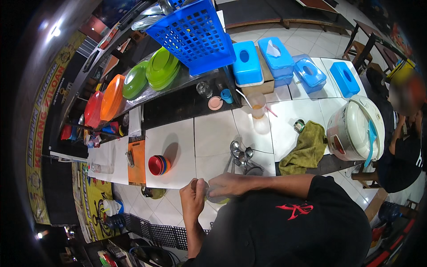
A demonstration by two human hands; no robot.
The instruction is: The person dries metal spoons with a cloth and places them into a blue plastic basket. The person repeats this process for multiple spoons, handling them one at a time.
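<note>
My left hand, its thumb raised, grips a small dark greyish-brown object just off the counter's front edge. Close beside it, the fingers of my right hand curl over a rounded grey object. My fingers hide much of both, so I cannot tell whether they are one thing. Beyond my right wrist, several metal spoons and ladles lie in a heap on the white-tiled counter. A stack of small coloured bowls, red on top, stands left of my hands.
An orange cutting board lies at left. A shelf carries green plates, orange plates and a blue basket. Rightward are a plastic cup, an olive cloth, a rice cooker and another person.
</note>
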